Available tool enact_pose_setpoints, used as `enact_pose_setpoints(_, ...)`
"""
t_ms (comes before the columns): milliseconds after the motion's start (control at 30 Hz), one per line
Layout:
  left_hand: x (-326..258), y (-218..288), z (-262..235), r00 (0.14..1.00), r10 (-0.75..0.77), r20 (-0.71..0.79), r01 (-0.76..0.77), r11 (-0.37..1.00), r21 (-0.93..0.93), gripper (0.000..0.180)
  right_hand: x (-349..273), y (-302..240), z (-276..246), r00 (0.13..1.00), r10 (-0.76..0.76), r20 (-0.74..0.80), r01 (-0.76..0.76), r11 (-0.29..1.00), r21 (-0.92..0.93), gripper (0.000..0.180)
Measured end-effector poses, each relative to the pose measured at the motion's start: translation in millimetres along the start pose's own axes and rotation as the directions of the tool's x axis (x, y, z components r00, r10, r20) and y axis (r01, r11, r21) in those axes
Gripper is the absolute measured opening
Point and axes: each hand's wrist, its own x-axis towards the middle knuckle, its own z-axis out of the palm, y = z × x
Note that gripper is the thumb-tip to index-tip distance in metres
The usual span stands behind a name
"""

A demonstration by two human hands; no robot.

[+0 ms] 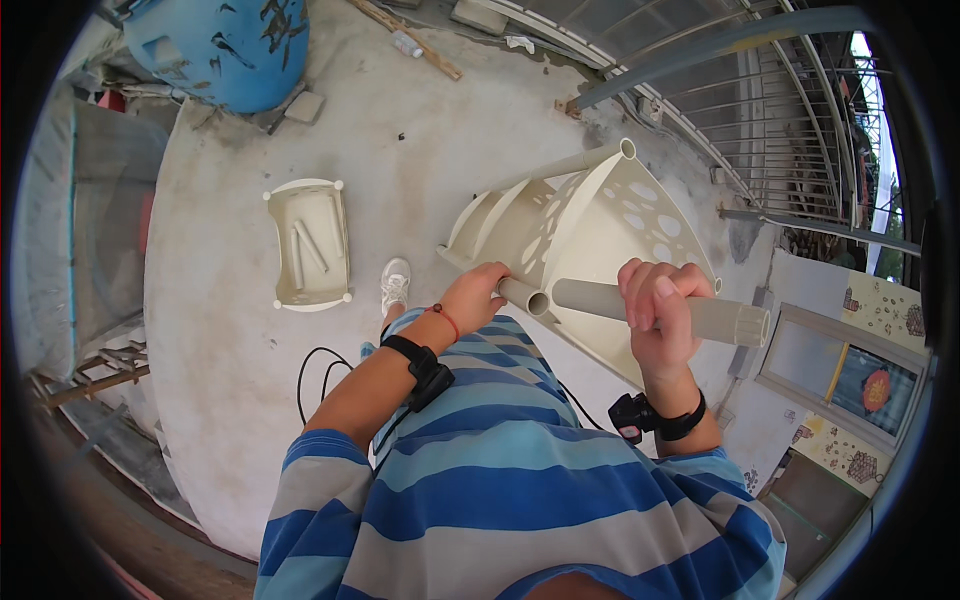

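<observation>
A cream plastic rack [575, 240] with oval holes in its panels lies tilted in front of me. Round tubular posts run along its corners. My left hand [478, 298] is closed around the near post [520, 294], close to its open round end. In my right hand [660, 303] is a separate cream plastic tube [728, 322], gripped around its middle. The tube's narrower end points left, just beside the open end of the post, with a small gap apparent between them. Its wider, ribbed end points right.
A cream plastic shelf tray [282, 297] with several loose tubes [311, 247] lies on the concrete floor [220, 370] at left. Farther back stand a blue barrel [225, 60] and a wooden stick [420, 45]. A metal railing [770, 130] and a wall border the right.
</observation>
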Motion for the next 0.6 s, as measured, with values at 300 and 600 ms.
enact_pose_setpoints(300,6,-4,-10,0.992,-0.060,0.113,0.067,0.996,-0.059,0.044,-16,5,17,0.995,-0.076,-0.061,0.077,0.997,0.011,0.020)
enact_pose_setpoints(600,15,-7,-13,0.986,-0.035,0.163,0.041,0.998,-0.036,0.043,-24,19,20,0.996,-0.005,-0.090,0.003,1.000,-0.023,0.019)
